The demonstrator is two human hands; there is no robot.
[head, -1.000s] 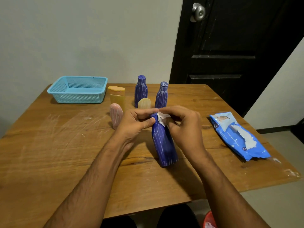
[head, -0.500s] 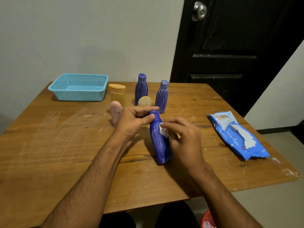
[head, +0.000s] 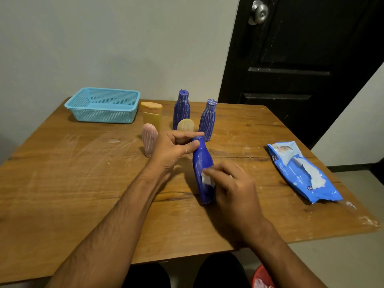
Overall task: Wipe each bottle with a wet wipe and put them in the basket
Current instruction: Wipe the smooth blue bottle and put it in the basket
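Bottle in hand: dark blue bottle (head: 202, 169), standing on the table (head: 62, 183) with its base down and its neck tipped a little toward the left hand. Glossy, mostly free of the pale streaks seen on the others.
Wipe: small white wet wipe (head: 207, 179) pressed to the bottle's lower body under the right fingertips.
Left hand: left hand (head: 174, 148) pinches the bottle's neck between thumb and forefinger, steadying it.
Right hand: right hand (head: 232, 190) grips the wipe against the bottle's right side, fingers curled over it.
Progress: judged early; the basket (head: 101, 106) looks to have nothing in it, and this bottle is mid-wipe.
Left to do: five more, all beyond the left hand. Two streaked blue bottles (head: 181, 110), (head: 208, 119), a yellow bottle (head: 151, 115), a pink bottle (head: 149, 139) just left of the hand, and a cream bottle (head: 185, 125) partly hidden behind the knuckles.
Basket place: far left of the left hand, at the table's back corner.
Wipe pack: blue wipe pack (head: 301, 171), torn open, well to the right of the right hand.
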